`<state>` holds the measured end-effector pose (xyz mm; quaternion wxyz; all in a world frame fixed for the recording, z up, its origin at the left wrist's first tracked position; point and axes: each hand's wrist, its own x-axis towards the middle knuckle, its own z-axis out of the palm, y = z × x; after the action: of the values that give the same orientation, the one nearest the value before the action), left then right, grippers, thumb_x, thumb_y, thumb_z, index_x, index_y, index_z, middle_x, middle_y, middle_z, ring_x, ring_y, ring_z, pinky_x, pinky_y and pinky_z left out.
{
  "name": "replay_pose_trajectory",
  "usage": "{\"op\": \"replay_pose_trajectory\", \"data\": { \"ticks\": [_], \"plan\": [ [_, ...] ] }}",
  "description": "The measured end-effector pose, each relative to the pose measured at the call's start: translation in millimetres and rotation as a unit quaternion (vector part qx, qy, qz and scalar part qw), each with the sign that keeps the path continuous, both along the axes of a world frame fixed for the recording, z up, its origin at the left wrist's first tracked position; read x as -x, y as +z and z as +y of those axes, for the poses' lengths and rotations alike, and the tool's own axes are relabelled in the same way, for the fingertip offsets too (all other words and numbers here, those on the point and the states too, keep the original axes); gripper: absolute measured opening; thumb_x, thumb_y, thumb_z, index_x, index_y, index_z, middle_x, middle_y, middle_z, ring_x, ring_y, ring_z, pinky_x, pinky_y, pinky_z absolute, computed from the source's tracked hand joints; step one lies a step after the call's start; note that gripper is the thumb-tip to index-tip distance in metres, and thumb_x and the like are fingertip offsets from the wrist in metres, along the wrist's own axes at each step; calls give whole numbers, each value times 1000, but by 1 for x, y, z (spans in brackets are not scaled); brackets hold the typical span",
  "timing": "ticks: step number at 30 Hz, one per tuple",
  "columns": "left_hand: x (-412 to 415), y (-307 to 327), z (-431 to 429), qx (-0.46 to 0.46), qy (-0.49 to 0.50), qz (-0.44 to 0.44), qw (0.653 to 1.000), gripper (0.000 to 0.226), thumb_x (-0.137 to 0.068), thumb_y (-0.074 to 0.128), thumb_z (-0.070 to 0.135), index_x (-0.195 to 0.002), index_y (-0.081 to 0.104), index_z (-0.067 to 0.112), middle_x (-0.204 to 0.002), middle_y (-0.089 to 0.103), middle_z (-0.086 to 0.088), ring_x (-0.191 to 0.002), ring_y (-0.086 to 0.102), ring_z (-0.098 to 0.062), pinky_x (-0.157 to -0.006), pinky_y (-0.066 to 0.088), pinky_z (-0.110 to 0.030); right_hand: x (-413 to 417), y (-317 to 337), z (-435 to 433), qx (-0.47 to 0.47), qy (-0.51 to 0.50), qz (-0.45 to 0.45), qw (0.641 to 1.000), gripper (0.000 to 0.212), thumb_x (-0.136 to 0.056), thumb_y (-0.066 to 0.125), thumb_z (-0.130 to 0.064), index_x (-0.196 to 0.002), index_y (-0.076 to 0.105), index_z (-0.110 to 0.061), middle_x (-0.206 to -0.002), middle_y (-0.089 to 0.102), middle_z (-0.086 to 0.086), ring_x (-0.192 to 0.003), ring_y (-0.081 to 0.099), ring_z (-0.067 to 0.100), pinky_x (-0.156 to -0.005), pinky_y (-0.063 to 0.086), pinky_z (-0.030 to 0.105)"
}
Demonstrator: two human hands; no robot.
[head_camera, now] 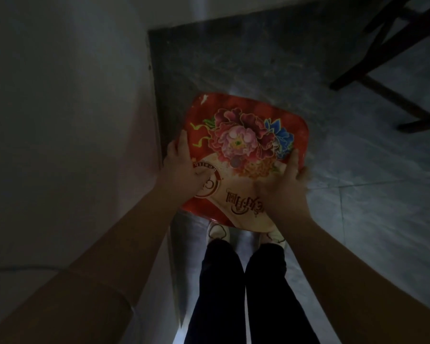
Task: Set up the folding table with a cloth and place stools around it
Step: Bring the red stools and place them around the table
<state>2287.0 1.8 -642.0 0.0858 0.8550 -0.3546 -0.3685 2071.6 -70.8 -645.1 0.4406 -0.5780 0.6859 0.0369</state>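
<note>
A red stool with a flower print on its square seat is in front of me, seen from above; its legs are hidden under the seat. My left hand grips the seat's left edge, fingers curled over the rim. My right hand grips the seat's right near edge, thumb on top. No folding table or cloth is in view.
A pale wall runs along the left, close to the stool. Dark wooden furniture legs stand at the upper right on the tiled floor. My legs and white shoes are just below the stool. The light is dim.
</note>
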Motion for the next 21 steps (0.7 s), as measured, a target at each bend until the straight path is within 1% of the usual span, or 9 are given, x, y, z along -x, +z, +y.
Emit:
{"op": "replay_pose_trajectory", "data": {
  "ticks": [3, 7, 10, 12, 14, 16, 19, 21],
  "plan": [
    [7, 19, -4, -6, -12, -15, 1000, 112, -82, 74, 45, -158, -5, 24, -158, 16, -17, -141, 30, -37, -111, 33, -51, 4, 18, -5, -4, -13, -11, 1000, 106, -80, 72, -39, -151, -7, -46, -159, 7, 14, -138, 35, 42, -103, 43, 61],
    [15, 78, -17, -1, -29, -8, 1000, 108, -79, 70, 54, -154, -7, 40, -154, 20, -16, -136, 37, -39, -110, 38, -55, 14, 82, -19, 2, -23, -18, 1000, 105, -78, 73, -38, -153, -1, -44, -157, 13, 15, -134, 41, 41, -102, 46, 59],
    [20, 144, -28, 7, -20, 15, 1000, 108, -62, 58, 74, -144, -10, 56, -157, 20, -12, -133, 44, -39, -104, 43, -58, 24, 157, -28, 21, -18, -6, 1000, 101, -81, 72, -38, -155, 3, -40, -154, 20, 13, -131, 44, 40, -100, 47, 56],
    [24, 192, -32, 17, -15, 32, 999, 108, -53, 51, 79, -139, -12, 60, -157, 21, -10, -132, 47, -38, -103, 45, -58, 32, 215, -33, 40, -11, -2, 999, 100, -82, 73, -39, -155, 5, -39, -154, 21, 15, -129, 46, 40, -100, 48, 54],
    [31, 245, -37, 38, -20, 33, 999, 109, -50, 50, 80, -139, -11, 60, -156, 22, -11, -132, 46, -38, -103, 45, -58, 41, 274, -37, 56, -1, 8, 998, 101, -82, 74, -40, -156, 6, -36, -156, 21, 18, -131, 45, 41, -104, 45, 51],
    [39, 304, -42, 57, -34, 14, 998, 111, -53, 51, 82, -144, -7, 54, -154, 24, -13, -131, 46, -39, -104, 45, -57, 49, 332, -41, 73, 7, 16, 997, 101, -82, 73, -42, -157, 5, -34, -156, 21, 20, -132, 45, 41, -105, 42, 49],
    [54, 387, -41, 75, -66, -29, 995, 105, -72, 62, 72, -151, -1, 44, -151, 27, -18, -128, 48, -40, -104, 45, -55, 62, 410, -39, 99, 6, 11, 995, 101, -84, 72, -41, -158, 3, -33, -155, 19, 18, -132, 44, 40, -106, 40, 47],
    [63, 431, -35, 89, -83, -66, 990, 100, -81, 65, 65, -154, 2, 39, -150, 29, -19, -127, 48, -40, -103, 45, -52, 72, 454, -31, 113, 14, 13, 993, 100, -86, 69, -43, -157, 0, -35, -157, 16, 17, -133, 43, 40, -105, 40, 47]
  ]
}}
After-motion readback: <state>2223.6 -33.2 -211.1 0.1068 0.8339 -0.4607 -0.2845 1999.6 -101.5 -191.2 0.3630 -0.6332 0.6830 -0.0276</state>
